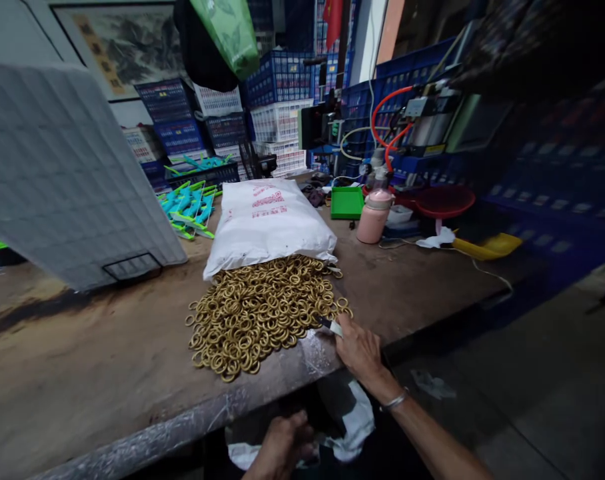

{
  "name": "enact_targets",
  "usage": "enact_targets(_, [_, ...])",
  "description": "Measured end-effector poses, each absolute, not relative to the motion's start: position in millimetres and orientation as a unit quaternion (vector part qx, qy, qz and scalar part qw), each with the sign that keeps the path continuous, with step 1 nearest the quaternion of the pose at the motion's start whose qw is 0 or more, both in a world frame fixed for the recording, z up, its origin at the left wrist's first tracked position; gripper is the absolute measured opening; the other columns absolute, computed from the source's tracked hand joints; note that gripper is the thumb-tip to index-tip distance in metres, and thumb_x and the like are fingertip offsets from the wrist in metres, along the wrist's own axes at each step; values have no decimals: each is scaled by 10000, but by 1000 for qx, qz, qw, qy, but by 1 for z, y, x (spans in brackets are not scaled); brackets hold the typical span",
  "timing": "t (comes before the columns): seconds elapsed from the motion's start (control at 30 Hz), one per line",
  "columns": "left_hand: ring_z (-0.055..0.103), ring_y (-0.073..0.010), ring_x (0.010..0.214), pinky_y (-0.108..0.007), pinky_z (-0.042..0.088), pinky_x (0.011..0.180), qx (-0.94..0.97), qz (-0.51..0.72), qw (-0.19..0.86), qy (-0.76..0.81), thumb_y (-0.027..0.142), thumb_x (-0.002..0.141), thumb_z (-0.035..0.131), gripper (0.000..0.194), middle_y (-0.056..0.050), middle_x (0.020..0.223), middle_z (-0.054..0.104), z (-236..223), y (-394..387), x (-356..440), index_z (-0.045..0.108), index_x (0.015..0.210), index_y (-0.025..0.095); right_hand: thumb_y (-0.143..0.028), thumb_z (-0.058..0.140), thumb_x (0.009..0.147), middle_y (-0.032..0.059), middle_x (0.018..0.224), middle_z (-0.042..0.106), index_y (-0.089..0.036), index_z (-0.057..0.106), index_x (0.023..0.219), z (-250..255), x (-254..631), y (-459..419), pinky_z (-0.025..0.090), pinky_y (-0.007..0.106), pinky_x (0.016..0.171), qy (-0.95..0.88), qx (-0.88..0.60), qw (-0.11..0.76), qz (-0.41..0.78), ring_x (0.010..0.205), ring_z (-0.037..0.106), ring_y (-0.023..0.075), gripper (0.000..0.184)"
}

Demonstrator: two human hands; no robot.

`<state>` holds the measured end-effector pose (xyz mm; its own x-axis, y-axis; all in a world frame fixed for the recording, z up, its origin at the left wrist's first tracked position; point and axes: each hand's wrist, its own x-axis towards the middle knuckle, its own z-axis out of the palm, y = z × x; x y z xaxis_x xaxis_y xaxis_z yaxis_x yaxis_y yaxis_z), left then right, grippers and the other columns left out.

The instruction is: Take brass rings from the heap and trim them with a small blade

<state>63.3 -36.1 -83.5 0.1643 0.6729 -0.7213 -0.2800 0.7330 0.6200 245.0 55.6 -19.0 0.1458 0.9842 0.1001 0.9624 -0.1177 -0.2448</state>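
My right hand (360, 350) is closed around a small tool with a pale handle and a dark tip (330, 325), whose exact kind I cannot make out. The dark tip touches the right edge of a heap of brass-coloured rings (262, 310) on the table. Below the table's front edge, my left hand (285, 440) hovers over an open white bag (355, 423); its fingers look curled but are smeared by motion. A full white sack (267, 217) with red print lies behind the heap, and rings spread out from its near end.
A grey ribbed panel (72, 173) stands on the left of the wooden table (107, 373). Green and blue plastic pieces (190, 203), a green tray (346, 202), a pink bottle (374, 217) and a yellow scoop (487, 247) lie farther back. Stacked crates (175, 110) line the wall.
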Motion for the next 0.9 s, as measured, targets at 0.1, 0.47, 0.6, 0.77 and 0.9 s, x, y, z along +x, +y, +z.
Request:
enact_targets(0.1, [511,-125,497,-203,368,410,297,309,743,515,390,601,673,283,-27,574,556,-63,-36,69,603,673,126,-145,416,790,53,755,625,-182,511,906,-20,247,56,265,255,556,-653,-736,164,78,644,559,170,154])
enact_targets(0.47, [391,-78,382,-172,326,359,436,449,559,544,372,748,517,365,80,494,452,4,9,72,468,1050,173,-350,366,833,-31,615,467,-185,460,708,-7,208,36,355,218,578,-621,-546,407,388,578,440,107,228])
enact_targets(0.6, [332,-54,385,-166,275,374,456,441,583,508,391,763,508,240,75,492,414,-3,9,68,541,809,158,-354,392,821,-45,581,426,-188,455,686,-6,203,26,353,218,583,-611,-522,407,435,571,417,103,224])
enact_targets(0.77, [384,-79,464,-195,332,467,489,464,532,513,330,768,515,203,53,527,437,-7,5,62,541,652,166,-341,394,827,-57,554,422,-191,441,668,-1,196,21,345,212,575,-604,-514,382,474,549,415,95,224])
enact_targets(0.9, [518,-147,672,-251,398,666,573,487,416,512,268,750,543,134,-7,678,580,-11,5,56,622,706,170,-365,425,809,-57,573,410,-187,423,646,1,189,21,318,207,555,-621,-534,355,452,568,394,90,242])
